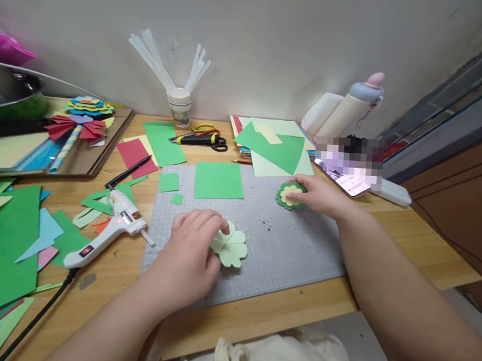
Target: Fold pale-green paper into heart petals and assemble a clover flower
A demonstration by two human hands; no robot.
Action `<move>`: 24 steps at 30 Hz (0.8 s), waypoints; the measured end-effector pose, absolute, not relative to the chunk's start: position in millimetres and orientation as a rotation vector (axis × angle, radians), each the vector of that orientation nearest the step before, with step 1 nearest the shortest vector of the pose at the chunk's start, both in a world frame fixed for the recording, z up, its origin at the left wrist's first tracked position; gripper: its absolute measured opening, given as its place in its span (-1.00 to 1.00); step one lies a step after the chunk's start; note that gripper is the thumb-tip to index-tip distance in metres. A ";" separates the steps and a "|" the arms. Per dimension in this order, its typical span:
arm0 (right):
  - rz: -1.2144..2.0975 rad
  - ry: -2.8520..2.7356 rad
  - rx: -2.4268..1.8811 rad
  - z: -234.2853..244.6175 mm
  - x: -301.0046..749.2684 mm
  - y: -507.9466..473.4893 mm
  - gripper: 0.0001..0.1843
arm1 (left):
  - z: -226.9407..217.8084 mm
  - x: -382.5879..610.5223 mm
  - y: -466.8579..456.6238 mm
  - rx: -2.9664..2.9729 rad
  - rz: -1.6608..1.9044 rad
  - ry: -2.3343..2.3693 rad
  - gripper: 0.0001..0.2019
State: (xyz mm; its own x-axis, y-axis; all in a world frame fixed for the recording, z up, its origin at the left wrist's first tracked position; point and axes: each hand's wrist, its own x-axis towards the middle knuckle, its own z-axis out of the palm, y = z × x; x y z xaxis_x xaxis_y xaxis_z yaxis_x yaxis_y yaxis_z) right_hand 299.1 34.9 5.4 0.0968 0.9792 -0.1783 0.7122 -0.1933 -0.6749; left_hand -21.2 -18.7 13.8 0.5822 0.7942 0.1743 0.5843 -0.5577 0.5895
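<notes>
My left hand [196,246] is closed with curled fingers at the left edge of a pale green paper flower [233,248], which shows crease lines running to its centre. Farther right, my right hand [316,195] pinches a smaller layered paper flower [289,196], cream petals on top of dark green ones. Both flowers are over the grey cutting mat [262,236]. A green paper square [219,180] lies on the mat between and behind my hands, with a smaller green square [169,182] and a tiny green scrap [177,199] to its left.
Left of the mat rests a white hot glue gun [111,224] with a black cord, among paper scraps. Behind are a black pen [129,171], a yellow-black cutter [196,139], paper cups [180,108] with glue sticks, stacked paper [273,150], a phone [343,176] and a bottle [343,113].
</notes>
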 end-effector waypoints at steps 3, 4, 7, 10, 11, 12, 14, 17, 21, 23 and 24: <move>1.012 -1.560 -1.801 13.9 286.2 32.0 -0.66 | 13.9 -24.5 -16.8 2.128 0.566 1.194 -0.57; 1.060 -1.530 -1.743 16.6 279.2 31.1 -0.65 | 13.2 -24.9 -15.4 2.073 0.572 1.261 -0.61; 1.344 -1.260 -1.443 18.7 254.1 27.6 -0.63 | 9.5 -24.3 -11.3 2.111 0.531 1.313 -0.69; 1.639 -0.966 -1.168 9.2 232.0 22.2 -0.62 | 5.7 -23.2 -9.9 2.298 0.402 1.117 -0.35; 1.682 -0.937 -1.134 4.6 226.7 19.9 -0.61 | 4.8 -23.0 -9.9 2.341 0.359 1.056 -0.23; 1.725 -0.913 -1.106 -0.1 222.6 17.4 -0.60 | 4.0 -22.7 -10.1 2.372 0.327 1.017 -0.14; 1.803 -0.882 -1.064 -7.9 217.2 12.4 -0.57 | 2.1 -21.0 -10.9 2.405 0.294 1.007 -0.09; 1.892 -0.819 -0.974 -13.2 212.9 6.2 -0.58 | -2.3 -14.0 -13.7 2.438 0.299 1.106 -0.16; 1.882 -0.676 -0.880 -13.4 209.3 2.1 -0.61 | -1.6 -9.7 -18.9 2.477 0.357 1.325 -0.10; 1.858 -0.623 -0.878 -13.9 209.6 2.3 -0.60 | 8.2 -19.7 -20.0 2.461 0.406 1.541 -0.22; 1.846 -0.598 -0.884 -14.4 210.4 2.9 -0.61 | 15.8 -28.5 -19.9 2.410 0.463 1.728 -0.36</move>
State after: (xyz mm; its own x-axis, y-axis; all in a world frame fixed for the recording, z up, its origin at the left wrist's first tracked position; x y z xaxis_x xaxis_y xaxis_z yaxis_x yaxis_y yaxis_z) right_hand 210.4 2.9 -14.4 -0.2694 0.9108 -0.3127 -0.5549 -0.4123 -0.7225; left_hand -28.5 -19.9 15.8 0.2927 0.9416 0.1662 0.8985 -0.3304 0.2892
